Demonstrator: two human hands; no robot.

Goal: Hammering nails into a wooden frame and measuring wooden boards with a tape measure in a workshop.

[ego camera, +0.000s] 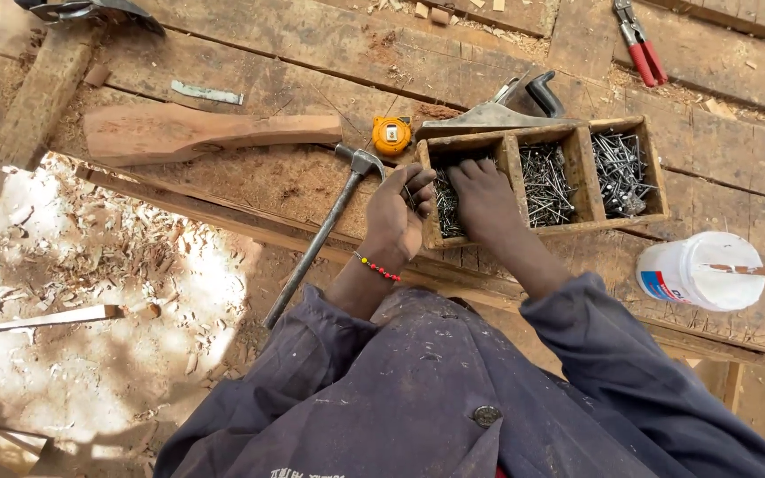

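Observation:
A wooden box [582, 168] with three compartments of nails sits on the workbench. My right hand [482, 196] reaches into its left compartment, fingers down among the nails [446, 208]. My left hand [397, 217], with a beaded bracelet at the wrist, rests at the box's left edge, curled around a few nails. A claw hammer [325, 232] with a dark metal handle lies diagonally just left of my left hand.
A yellow tape measure [391, 134] and a hand plane [506, 108] lie behind the box. A shaped wooden piece [197, 133] lies to the left, red-handled pliers [639, 44] far right, a white tub [699, 271] with a stick near right. Wood shavings cover the ground at left.

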